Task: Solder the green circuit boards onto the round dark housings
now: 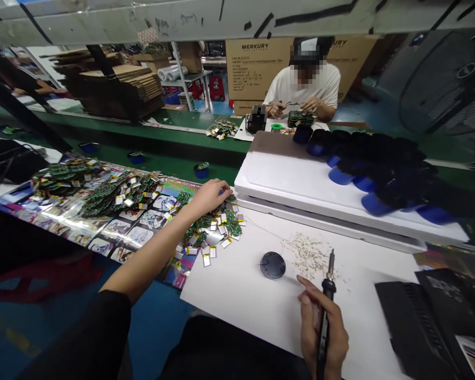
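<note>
My left hand [212, 195] is over a pile of green circuit boards [198, 224] with small silver battery packs attached. Its fingers are bent and slightly apart, and I make out nothing held in them. In my right hand [326, 330] is a black soldering iron [329, 287], its metal tip pointing up and away from me, while the index finger stretches to the left. A round black plastic cover [273, 265] lies on the white work surface [237, 295] between my hands. Beyond the cover, a thin wire [271, 230] runs across the surface toward yellowish crumbs [311, 253].
More circuit-board piles [119, 192] lie on the left. Several blue-and-black cups [364, 179] stand on white foam trays [285, 179] at back right. Small blue cups [201, 170] sit along the green conveyor [170, 161]. A co-worker [304, 84] sits opposite. Black sheets [407, 316] lie right.
</note>
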Motion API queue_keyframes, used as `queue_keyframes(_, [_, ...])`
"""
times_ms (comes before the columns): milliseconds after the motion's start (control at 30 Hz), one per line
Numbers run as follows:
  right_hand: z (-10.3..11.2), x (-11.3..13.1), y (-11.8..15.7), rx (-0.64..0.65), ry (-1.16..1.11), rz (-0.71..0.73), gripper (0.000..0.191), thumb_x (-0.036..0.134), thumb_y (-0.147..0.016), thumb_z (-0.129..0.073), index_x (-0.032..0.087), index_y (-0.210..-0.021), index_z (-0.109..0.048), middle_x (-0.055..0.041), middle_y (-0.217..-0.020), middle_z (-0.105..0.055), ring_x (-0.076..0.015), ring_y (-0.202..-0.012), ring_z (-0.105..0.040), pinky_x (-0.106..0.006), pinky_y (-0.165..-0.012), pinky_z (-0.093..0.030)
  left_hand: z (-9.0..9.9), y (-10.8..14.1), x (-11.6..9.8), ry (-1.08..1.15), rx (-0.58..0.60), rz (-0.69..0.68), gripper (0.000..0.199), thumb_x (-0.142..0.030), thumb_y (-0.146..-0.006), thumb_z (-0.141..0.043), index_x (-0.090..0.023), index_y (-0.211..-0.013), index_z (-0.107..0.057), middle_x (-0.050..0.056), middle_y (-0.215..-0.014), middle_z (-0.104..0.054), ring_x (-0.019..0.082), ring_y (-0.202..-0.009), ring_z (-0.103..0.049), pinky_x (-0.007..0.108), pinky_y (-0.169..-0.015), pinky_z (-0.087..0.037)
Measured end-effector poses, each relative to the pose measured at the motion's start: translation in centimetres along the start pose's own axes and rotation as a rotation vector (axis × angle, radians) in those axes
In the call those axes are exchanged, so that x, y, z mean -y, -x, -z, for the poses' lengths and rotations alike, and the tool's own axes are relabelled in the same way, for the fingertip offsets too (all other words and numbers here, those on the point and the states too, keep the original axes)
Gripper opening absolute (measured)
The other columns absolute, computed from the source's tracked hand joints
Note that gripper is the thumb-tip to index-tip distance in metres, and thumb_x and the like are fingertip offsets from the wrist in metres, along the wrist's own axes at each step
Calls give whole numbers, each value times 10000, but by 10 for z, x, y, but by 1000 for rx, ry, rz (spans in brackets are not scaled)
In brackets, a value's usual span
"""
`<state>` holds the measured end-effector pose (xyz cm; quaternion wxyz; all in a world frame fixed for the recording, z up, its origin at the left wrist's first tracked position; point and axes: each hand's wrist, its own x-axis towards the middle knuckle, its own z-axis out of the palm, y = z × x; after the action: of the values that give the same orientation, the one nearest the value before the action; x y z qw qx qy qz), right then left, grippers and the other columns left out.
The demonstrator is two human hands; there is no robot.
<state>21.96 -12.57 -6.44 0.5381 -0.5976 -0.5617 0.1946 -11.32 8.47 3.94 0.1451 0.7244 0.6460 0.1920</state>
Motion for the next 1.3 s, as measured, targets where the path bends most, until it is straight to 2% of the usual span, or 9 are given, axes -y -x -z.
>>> queue_keyframes(167, [2,0,-5,-8,14,120,180,296,-991,-683,228,-1156,-705,-105,-1167,-844,-273,-1052,-836,-429,-982,-670,-3,-32,12,19,98,-5,271,-385,-718,-818,-200,-850,-671,109,-972,-714,353,-1020,-687,400,-918,-531])
queue_keyframes(300, [2,-2,-6,-15,35,153,189,234,-987,-681,233,-1175,-702,-92,-1169,-845,-260,-1048,-838,-405,-957,-685,20,-19,11,125,117,-36,252,-423,-830,-740,-212,-864,-607,47,-873,-687,259,-863,-677,348,-803,-531])
queue_keyframes(467, [0,1,-7,-36,-11,156,265,178,-949,-721,230,-1207,-695,-93,-1186,-837,-260,-1056,-832,-425,-945,-697,46,12,-17,696,120,-236,366,-396,-854,-846,-191,-1068,-631,53,-1044,-672,169,-905,-673,284,-812,-573])
queue_keyframes(533, [-2,7,-12,-31,-52,182,322,143,-936,-729,229,-1242,-682,-100,-1215,-822,-252,-1047,-828,-446,-948,-700,37,25,-39,846,176,-301,317,-338,-872,-853,-178,-1072,-666,59,-1046,-677,151,-901,-668,264,-799,-580])
queue_keyframes(633, [-10,23,-25,-4,-145,284,459,70,-899,-753,229,-1314,-637,-117,-1294,-788,-259,-1136,-804,-493,-1012,-685,3,42,-72,1041,292,-340,227,-285,-889,-854,-153,-943,-677,39,-928,-671,127,-835,-657,239,-764,-571])
queue_keyframes(767, [-26,45,-50,68,-175,401,607,77,-860,-824,247,-1387,-577,-142,-1406,-730,-297,-1319,-727,-538,-1092,-651,-47,57,-99,1264,312,-254,347,-288,-829,-927,-142,-818,-613,27,-857,-672,115,-810,-655,227,-770,-553])
queue_keyframes(867, [-35,52,-63,38,-123,430,638,88,-853,-853,264,-1395,-568,-151,-1487,-679,-305,-1389,-681,-550,-1126,-631,-69,61,-105,1399,344,-149,396,-316,-800,-955,-136,-809,-602,23,-880,-669,98,-764,-647,218,-727,-543])
queue_keyframes(1100, [-42,50,-74,25,-109,518,675,38,-834,-855,278,-1397,-570,-126,-1424,-715,-272,-1337,-716,-500,-1093,-659,-80,66,-104,1517,458,-29,462,-365,-754,-985,-141,-810,-585,11,-923,-649,96,-722,-649,214,-643,-536])
queue_keyframes(1300, [-30,46,-71,109,-240,361,600,31,-844,-822,274,-1334,-576,-122,-1389,-717,-273,-1341,-706,-539,-1143,-612,-64,64,-91,1241,478,-232,276,-402,-974,-793,-151,-990,-679,66,-985,-719,157,-912,-693,278,-861,-554])
